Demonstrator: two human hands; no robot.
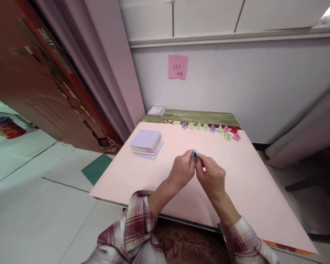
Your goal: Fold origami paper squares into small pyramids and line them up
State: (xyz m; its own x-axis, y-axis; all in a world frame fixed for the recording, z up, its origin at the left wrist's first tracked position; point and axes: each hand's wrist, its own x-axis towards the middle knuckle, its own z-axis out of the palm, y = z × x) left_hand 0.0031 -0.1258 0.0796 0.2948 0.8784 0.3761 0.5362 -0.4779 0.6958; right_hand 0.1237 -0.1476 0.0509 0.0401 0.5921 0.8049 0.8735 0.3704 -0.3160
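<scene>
My left hand (182,170) and my right hand (211,177) meet over the middle of the pink table cover (244,183). Both pinch a small teal folded paper piece (194,154) between their fingertips, held just above the surface. A stack of coloured square papers (146,143), lilac on top, lies to the left of my hands. Along the far edge runs a row of several small folded paper shapes (212,129) in purple, green, pink and red.
A small paper pack (156,110) lies on the bare wooden table end near the wall. A pink note (178,66) is stuck to the wall. A green sheet (96,168) lies on the tiled floor at the left, by a curtain (110,66).
</scene>
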